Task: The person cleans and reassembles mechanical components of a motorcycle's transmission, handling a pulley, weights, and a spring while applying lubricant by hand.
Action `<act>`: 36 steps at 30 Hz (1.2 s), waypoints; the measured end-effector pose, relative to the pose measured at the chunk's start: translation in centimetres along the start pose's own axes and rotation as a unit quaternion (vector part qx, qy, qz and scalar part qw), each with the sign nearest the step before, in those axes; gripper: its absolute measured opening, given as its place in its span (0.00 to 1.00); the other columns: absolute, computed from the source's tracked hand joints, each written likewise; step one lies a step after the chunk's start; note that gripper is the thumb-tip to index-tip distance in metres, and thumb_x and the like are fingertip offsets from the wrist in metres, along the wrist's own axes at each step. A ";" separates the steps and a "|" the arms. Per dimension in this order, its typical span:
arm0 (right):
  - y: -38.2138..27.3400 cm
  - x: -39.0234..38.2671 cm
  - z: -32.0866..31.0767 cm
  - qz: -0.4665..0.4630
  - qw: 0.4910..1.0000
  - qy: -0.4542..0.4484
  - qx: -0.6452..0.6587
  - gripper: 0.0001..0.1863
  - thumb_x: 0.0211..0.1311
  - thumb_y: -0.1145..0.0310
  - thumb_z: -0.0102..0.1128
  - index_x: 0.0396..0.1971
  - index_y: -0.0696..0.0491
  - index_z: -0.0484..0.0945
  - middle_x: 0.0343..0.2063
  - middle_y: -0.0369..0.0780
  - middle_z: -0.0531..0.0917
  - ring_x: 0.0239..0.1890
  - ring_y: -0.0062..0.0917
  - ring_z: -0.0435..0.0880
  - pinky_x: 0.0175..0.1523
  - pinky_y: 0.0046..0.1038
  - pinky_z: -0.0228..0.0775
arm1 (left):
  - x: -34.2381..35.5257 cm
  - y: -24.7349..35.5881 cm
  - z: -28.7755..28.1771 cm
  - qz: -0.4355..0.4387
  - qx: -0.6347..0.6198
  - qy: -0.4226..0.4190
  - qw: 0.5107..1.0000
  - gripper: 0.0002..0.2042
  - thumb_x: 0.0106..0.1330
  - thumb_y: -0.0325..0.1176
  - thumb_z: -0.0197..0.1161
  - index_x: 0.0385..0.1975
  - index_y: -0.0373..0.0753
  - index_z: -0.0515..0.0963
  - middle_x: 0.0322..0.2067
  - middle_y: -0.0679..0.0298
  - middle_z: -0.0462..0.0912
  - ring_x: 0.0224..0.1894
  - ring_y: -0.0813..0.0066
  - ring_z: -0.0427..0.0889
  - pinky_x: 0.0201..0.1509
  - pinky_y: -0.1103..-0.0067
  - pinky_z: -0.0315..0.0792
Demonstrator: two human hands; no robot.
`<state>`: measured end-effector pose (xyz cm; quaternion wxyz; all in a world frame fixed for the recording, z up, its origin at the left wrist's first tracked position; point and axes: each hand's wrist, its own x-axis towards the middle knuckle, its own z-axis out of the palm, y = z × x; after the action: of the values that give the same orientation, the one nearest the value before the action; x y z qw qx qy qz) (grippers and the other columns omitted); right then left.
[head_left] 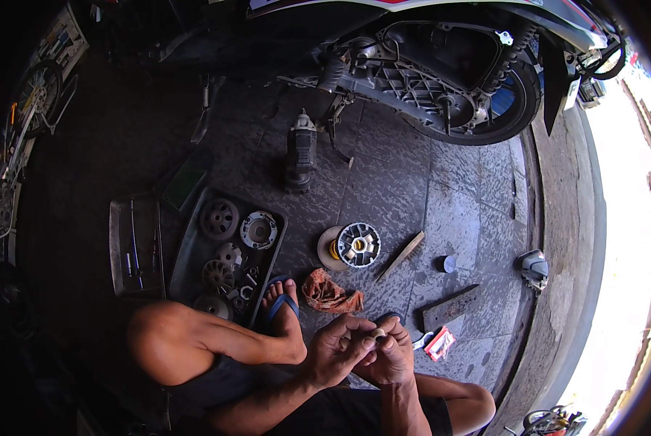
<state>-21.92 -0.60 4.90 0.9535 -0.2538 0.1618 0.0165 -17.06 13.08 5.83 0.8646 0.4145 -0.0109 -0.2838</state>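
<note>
My left hand (pixel 334 354) and my right hand (pixel 389 357) meet above my lap, fingers closed around a small pale roller-like part (pixel 378 333). Its round end shows between the fingertips; the rest is covered. A little beyond them lies a crumpled orange-red rag (pixel 330 292). Farther out on the floor sits a silver-and-black variator part (pixel 359 245), overlapping a brownish round plate (pixel 328 251) with a yellow ring. To its right is a wooden-handled brush (pixel 405 253).
A partly dismantled motor scooter (pixel 427 80) stands at the far side. An impact wrench (pixel 301 152) rests before it. Left is a black tray (pixel 276 243) of clutch parts, beside a smaller tool tray (pixel 115 247). Right are a dark block (pixel 450 308), a red-white packet (pixel 439 344) and a small cup (pixel 447 264).
</note>
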 end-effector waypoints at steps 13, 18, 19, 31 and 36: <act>0.9 8.0 0.7 -0.146 0.774 0.298 -0.539 0.11 0.66 0.69 0.66 0.36 0.63 0.82 0.27 0.37 0.86 0.28 0.15 0.80 0.35 0.21 0.72 | 1.3 -2.1 -1.2 -0.134 -0.014 0.241 0.961 0.09 0.75 0.38 0.57 0.40 0.39 0.78 0.24 0.76 0.69 0.23 0.89 0.65 0.25 0.88 0.60; 2.0 12.0 -1.4 -0.142 0.632 0.336 -0.683 0.16 0.61 0.63 0.67 0.38 0.63 0.84 0.29 0.51 0.87 0.33 0.33 0.90 0.41 0.32 0.78 | 1.2 -2.8 -2.0 -0.106 0.003 0.221 0.969 0.12 0.75 0.40 0.54 0.40 0.38 0.77 0.23 0.73 0.70 0.21 0.87 0.66 0.24 0.87 0.60; 2.2 12.4 -1.3 -0.134 0.620 0.338 -0.695 0.16 0.61 0.63 0.67 0.38 0.62 0.84 0.29 0.51 0.87 0.33 0.35 0.90 0.41 0.33 0.78 | 1.3 -2.9 -2.2 -0.108 0.003 0.225 0.968 0.12 0.75 0.40 0.54 0.40 0.37 0.77 0.23 0.73 0.70 0.21 0.87 0.66 0.24 0.87 0.61; 2.5 11.2 -0.1 -0.187 0.628 0.307 -0.691 0.13 0.63 0.70 0.65 0.43 0.64 0.81 0.28 0.49 0.87 0.30 0.25 0.87 0.37 0.28 0.77 | 1.2 -2.6 -2.6 -0.071 -0.234 0.227 0.943 0.18 0.74 0.46 0.47 0.47 0.37 0.75 0.36 0.62 0.77 0.36 0.69 0.79 0.42 0.71 0.75; 1.2 5.2 3.6 -0.126 0.750 0.246 -0.602 0.09 0.65 0.76 0.60 0.42 0.63 0.80 0.30 0.42 0.86 0.32 0.21 0.83 0.38 0.24 0.75 | 1.4 -1.7 -2.2 -0.049 -0.303 0.218 0.926 0.22 0.72 0.49 0.49 0.51 0.34 0.74 0.46 0.56 0.79 0.49 0.62 0.80 0.58 0.66 0.73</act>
<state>-16.06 1.90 5.62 0.5245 -0.7883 0.3134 -0.0729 -16.14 13.13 2.88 0.9150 0.1844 0.2846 -0.2187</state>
